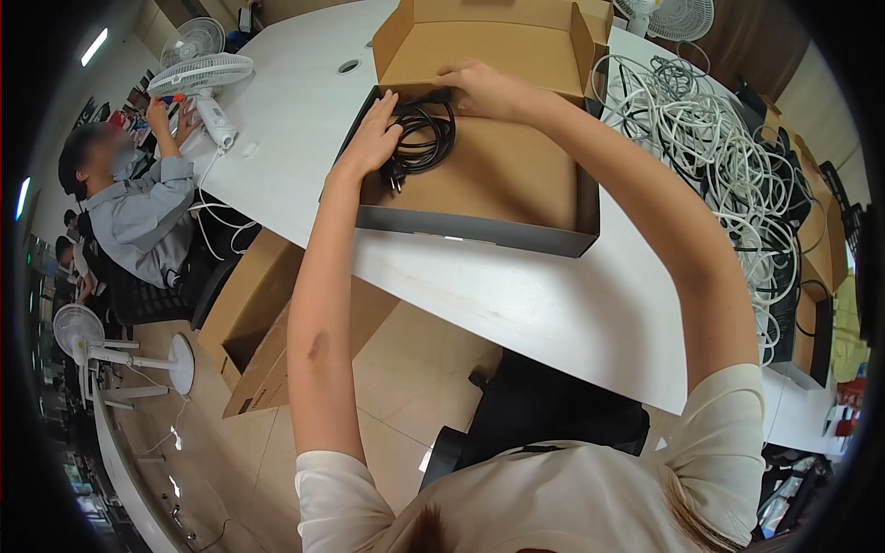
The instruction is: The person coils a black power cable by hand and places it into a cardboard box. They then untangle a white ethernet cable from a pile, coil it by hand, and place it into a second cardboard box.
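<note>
A coiled black power cable (430, 146) lies in the left part of an open shallow box (516, 170), with its pronged plug at the coil's lower end. My left hand (373, 138) rests along the coil's left side and the box's left wall, fingers stretched out. By the box's back edge is my right hand (484, 90), its fingers extended leftward beside the cable's upper connector (440, 95). I see no grip on the cable, though part of the right hand's underside is hidden. The box has dark outer walls, a brown cardboard inside and a raised lid (489, 51).
A large tangle of white and grey cables (701, 147) lies right of the box on the white table (516, 295). More open boxes (816, 323) stand beyond it. At left, a seated person (138, 212) handles a white fan (207, 83). A cardboard box (249, 304) is below the table edge.
</note>
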